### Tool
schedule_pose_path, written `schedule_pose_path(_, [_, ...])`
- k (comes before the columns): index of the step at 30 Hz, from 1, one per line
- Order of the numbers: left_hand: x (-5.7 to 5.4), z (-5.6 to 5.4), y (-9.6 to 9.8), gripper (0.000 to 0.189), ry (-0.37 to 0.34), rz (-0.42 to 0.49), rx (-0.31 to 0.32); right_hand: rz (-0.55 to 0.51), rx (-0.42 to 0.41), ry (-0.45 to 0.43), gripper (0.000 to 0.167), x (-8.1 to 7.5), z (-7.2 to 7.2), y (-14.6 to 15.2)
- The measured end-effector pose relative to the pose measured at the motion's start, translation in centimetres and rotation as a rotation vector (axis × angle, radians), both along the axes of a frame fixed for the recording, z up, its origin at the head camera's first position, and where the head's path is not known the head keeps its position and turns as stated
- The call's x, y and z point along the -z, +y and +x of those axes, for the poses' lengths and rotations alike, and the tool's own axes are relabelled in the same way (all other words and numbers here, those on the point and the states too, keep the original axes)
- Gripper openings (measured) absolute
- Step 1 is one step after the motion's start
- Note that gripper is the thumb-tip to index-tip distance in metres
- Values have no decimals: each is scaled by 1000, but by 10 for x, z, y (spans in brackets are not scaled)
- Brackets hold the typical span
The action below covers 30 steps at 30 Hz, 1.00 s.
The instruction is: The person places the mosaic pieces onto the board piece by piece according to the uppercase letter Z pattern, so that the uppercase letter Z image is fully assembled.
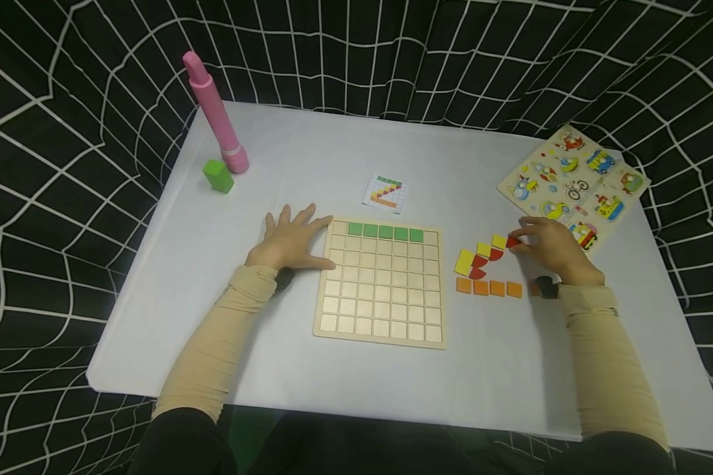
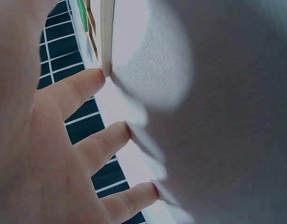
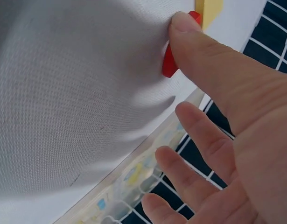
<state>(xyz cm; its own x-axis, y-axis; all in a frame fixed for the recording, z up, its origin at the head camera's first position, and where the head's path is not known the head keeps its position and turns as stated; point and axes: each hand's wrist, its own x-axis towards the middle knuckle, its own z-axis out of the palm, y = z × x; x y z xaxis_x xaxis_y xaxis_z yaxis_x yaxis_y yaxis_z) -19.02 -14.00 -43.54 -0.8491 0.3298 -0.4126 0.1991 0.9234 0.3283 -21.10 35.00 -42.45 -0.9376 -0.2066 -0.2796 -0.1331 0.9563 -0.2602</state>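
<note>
My left hand lies with fingers spread at the left edge of a wooden grid board. In the left wrist view, one fingertip touches the board's corner. Along the board's top row sit several green square tiles. To the right, my right hand pinches a red quarter-circle tile at the upper end of a slanting row. Its thumb covers part of the red tile in the right wrist view, and the other fingers are apart from it. Yellow tiles and more red tiles line that row.
Orange square tiles form a row below the slanting one. A pattern card lies behind the board. A picture puzzle board is at back right; a green block and a pink lipstick-shaped object stand at back left.
</note>
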Motion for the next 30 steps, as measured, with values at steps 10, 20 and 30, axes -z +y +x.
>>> schedule_pose_path(10, [1, -1, 0, 103, -2, 3, 3, -6, -4, 23, 34, -7, -1, -10])
schedule_pose_path(20, [1, 0, -1, 103, -5, 9, 1, 7, -100, 75, 34, -17, -7, -62])
schedule_pose_path(30, [1, 0, 0, 103, -14, 10, 1, 26, -198, 86, 30, -10, -2, -115])
